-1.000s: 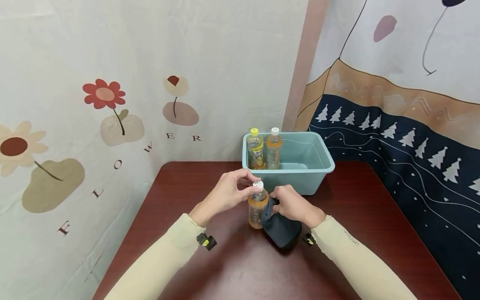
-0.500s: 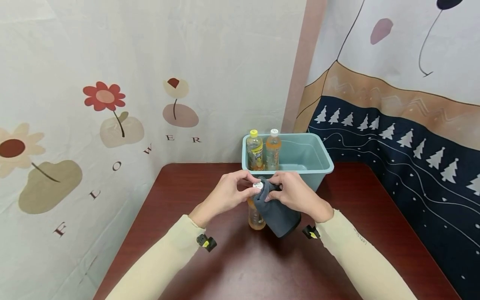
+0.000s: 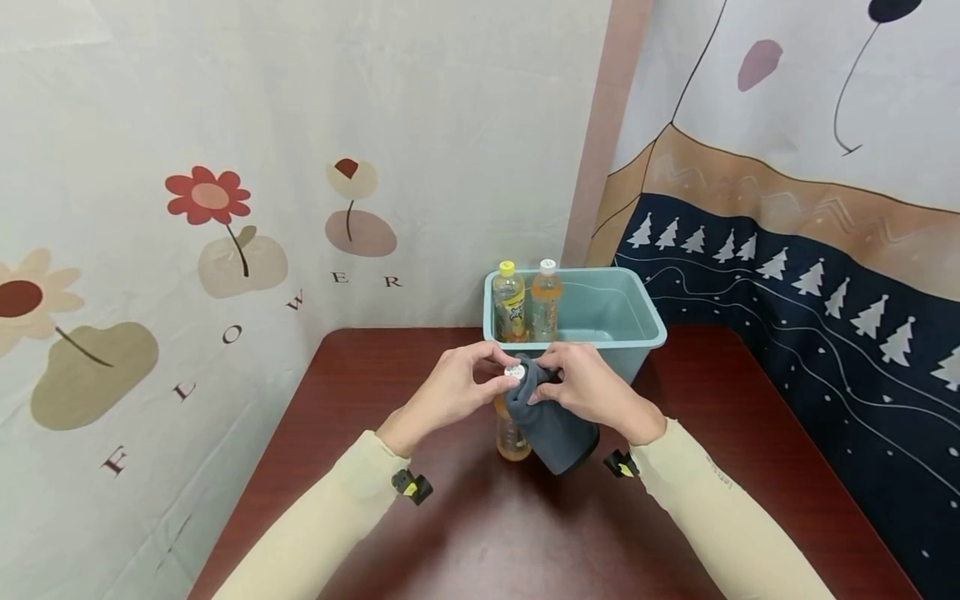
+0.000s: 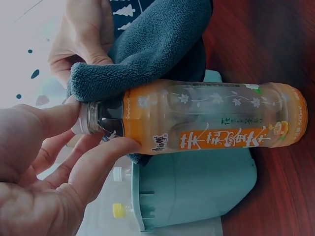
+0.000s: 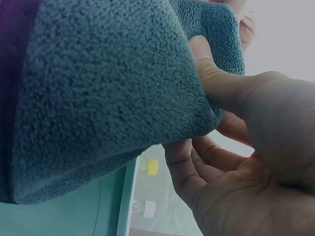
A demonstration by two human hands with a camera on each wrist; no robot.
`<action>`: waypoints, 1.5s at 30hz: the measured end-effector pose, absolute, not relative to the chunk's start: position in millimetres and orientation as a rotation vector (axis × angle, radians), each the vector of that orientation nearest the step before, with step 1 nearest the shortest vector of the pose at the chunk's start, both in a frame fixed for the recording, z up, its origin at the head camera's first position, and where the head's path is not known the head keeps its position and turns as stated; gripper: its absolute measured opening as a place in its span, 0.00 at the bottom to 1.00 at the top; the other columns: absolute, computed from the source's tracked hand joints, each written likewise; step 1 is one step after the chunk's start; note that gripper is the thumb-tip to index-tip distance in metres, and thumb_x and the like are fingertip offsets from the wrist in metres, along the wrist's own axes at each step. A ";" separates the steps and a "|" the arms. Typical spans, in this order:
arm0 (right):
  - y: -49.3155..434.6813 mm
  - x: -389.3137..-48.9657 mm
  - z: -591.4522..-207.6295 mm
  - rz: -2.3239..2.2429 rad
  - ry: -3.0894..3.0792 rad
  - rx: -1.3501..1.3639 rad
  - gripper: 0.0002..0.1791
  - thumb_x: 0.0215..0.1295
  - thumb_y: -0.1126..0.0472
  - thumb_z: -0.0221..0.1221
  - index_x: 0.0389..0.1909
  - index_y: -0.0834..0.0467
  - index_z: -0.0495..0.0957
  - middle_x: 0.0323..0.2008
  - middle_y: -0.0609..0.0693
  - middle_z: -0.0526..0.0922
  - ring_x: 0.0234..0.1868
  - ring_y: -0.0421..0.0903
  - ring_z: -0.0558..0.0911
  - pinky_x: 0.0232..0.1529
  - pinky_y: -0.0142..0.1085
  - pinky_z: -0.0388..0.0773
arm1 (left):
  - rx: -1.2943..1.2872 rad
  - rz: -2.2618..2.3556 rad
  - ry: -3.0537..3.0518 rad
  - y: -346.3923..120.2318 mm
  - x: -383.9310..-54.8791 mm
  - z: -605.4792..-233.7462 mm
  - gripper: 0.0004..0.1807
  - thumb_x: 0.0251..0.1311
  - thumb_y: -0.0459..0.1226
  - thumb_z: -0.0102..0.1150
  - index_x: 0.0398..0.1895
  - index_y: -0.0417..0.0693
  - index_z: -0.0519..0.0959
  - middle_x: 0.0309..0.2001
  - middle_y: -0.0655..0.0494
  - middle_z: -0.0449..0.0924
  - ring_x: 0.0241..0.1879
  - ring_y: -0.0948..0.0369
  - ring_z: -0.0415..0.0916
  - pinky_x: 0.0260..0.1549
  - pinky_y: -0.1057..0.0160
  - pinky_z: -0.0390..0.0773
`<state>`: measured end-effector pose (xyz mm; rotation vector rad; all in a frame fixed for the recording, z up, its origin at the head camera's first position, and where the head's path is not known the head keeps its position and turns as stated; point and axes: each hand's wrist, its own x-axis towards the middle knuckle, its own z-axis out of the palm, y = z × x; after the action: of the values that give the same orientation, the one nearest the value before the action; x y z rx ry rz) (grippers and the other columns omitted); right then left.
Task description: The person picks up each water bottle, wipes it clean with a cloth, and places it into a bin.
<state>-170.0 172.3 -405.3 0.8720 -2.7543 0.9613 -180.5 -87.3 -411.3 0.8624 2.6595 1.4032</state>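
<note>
A clear plastic bottle (image 3: pixel 513 439) with an orange label band stands upright on the table. My left hand (image 3: pixel 456 385) pinches it at the white cap (image 3: pixel 515 372) and neck; the thumb lies along the bottle's shoulder in the left wrist view. My right hand (image 3: pixel 592 390) pinches a dark grey-blue towel (image 3: pixel 558 433) between thumb and fingers. One folded edge of the towel lies against the bottle's neck, right beside the cap, and the rest hangs down to the right. In the head view the towel hides part of the bottle's upper body.
Just behind the hands stands a light blue plastic tub (image 3: pixel 611 333). At its left end are a yellow-capped bottle (image 3: pixel 510 304) and a white-capped bottle (image 3: pixel 546 302). The reddish-brown table (image 3: pixel 375 367) meets a printed wall cloth (image 3: pixel 435 167) at the back.
My right hand has raised the towel from beside the bottle's body to its neck, up and slightly left. The left hand keeps its hold on the bottle's top.
</note>
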 end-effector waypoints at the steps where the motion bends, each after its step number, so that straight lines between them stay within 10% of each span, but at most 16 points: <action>1: 173.2 -169.9 -405.3 0.963 -2.757 0.870 0.15 0.67 0.62 0.85 0.53 0.57 0.97 0.44 0.50 0.93 0.42 0.42 0.82 0.39 0.33 0.83 | 0.868 1.399 2.661 -87.2 -179.8 -411.2 0.10 0.76 0.39 0.80 0.56 0.54 0.90 0.61 0.51 0.95 0.61 0.52 0.95 0.42 0.62 0.91; 9: 186.9 -167.1 -403.8 0.960 -2.755 0.810 0.14 0.68 0.64 0.84 0.53 0.57 0.97 0.44 0.50 0.92 0.42 0.44 0.83 0.42 0.35 0.86 | 0.913 1.417 2.667 -86.6 -176.0 -411.9 0.14 0.77 0.39 0.78 0.61 0.56 0.89 0.58 0.54 0.93 0.57 0.57 0.95 0.60 0.43 0.93; 26: 175.8 -166.8 -407.2 0.967 -2.705 0.871 0.14 0.66 0.63 0.85 0.51 0.55 0.97 0.50 0.51 0.93 0.47 0.45 0.84 0.45 0.36 0.86 | 0.859 1.493 2.709 -88.4 -177.3 -414.7 0.16 0.70 0.36 0.84 0.58 0.58 0.95 0.55 0.57 0.98 0.53 0.60 0.98 0.47 0.65 0.93; 45: 179.9 -171.2 -441.4 0.879 -2.836 0.959 0.05 0.73 0.66 0.80 0.42 0.52 0.98 0.42 0.48 0.93 0.46 0.44 0.90 0.40 0.32 0.86 | 0.933 1.432 2.659 -90.4 -175.8 -413.9 0.14 0.75 0.35 0.80 0.60 0.55 0.92 0.58 0.56 0.96 0.54 0.60 0.96 0.48 0.66 0.91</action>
<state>-171.2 179.9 -441.4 0.9593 -2.8363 0.8789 -175.8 -90.4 -413.9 0.9326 2.6591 1.4317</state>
